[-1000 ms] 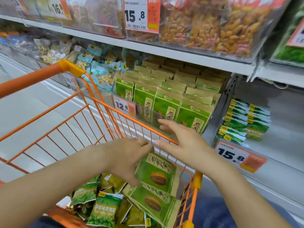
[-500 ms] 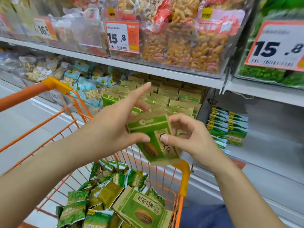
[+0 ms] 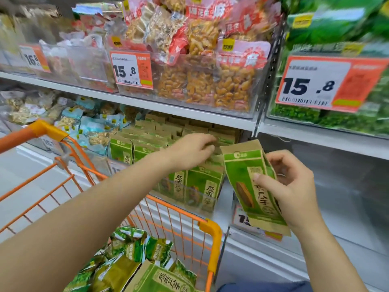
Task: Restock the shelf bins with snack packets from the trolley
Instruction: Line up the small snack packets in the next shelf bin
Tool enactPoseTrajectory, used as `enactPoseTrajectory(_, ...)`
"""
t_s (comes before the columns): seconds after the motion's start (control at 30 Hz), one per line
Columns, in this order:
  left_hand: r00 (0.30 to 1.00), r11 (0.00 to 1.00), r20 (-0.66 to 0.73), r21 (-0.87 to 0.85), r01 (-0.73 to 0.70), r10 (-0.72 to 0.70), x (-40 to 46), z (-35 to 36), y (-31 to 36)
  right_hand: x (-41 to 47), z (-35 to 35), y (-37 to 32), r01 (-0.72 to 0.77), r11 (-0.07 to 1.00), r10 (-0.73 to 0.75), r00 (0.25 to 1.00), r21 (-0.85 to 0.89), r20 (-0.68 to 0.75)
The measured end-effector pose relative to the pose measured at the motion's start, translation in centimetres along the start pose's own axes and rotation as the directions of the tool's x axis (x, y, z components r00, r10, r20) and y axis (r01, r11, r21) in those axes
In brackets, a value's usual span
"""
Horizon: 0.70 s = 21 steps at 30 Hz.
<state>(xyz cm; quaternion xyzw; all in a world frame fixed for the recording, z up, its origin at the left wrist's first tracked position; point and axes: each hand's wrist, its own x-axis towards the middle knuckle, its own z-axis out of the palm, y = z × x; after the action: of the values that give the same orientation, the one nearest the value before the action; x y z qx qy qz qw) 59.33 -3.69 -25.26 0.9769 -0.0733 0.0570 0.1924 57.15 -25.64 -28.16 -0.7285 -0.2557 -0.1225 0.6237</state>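
Observation:
My right hand (image 3: 294, 186) grips a green and brown snack packet (image 3: 244, 178) upright in front of the shelf, thumb on its face and fingers behind it. My left hand (image 3: 193, 150) reaches over the trolley into the shelf bin (image 3: 197, 186) of matching packets. Its bent fingers press on the packet tops near the back rows. The orange wire trolley (image 3: 212, 230) stands below, with several green packets (image 3: 134, 249) and one large matching packet (image 3: 166, 279) inside.
The shelf above carries clear bins of orange-yellow snacks (image 3: 200, 85) with a 15.8 price tag (image 3: 131, 69), and a bin of green packets (image 3: 336, 22) at right. Blue packets (image 3: 90, 123) fill the bin on the left. A white shelf (image 3: 347, 197) lies right of my right hand.
Both hands lifted a packet from the trolley. My left hand then let go and reached into the shelf bin, while my right hand carried the packet right and up beside the bin.

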Motion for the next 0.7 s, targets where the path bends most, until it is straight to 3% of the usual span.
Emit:
enactPoseTrajectory(0.13,0.978,0.987,0.191,0.148,0.059,-0.087,4.3,1.1,1.1,-0.3,-2.1,1.2,-0.076,0.997,0.074,0.995,-0.034,-0.073)
enactPoseTrajectory(0.3,0.875,0.955,0.391,0.194,0.224,-0.285,6.3,0.7,1.7,-0.4,-3.6,1.8,-0.110,0.994,0.112,0.989,0.018,-0.098)
enactPoseTrajectory(0.57,0.791,0.885,0.488,0.443,0.140,-0.369,7.8,0.8,2.1,-0.6,-3.0,1.9,-0.117,0.992,0.115,0.992,-0.043,-0.044)
enactPoseTrajectory(0.7,0.800,0.835,0.492,0.549,0.022,-0.344,8.6,1.5,2.1,-0.7,-2.6,1.8,-0.129,0.989,0.128,0.992,-0.070,-0.017)
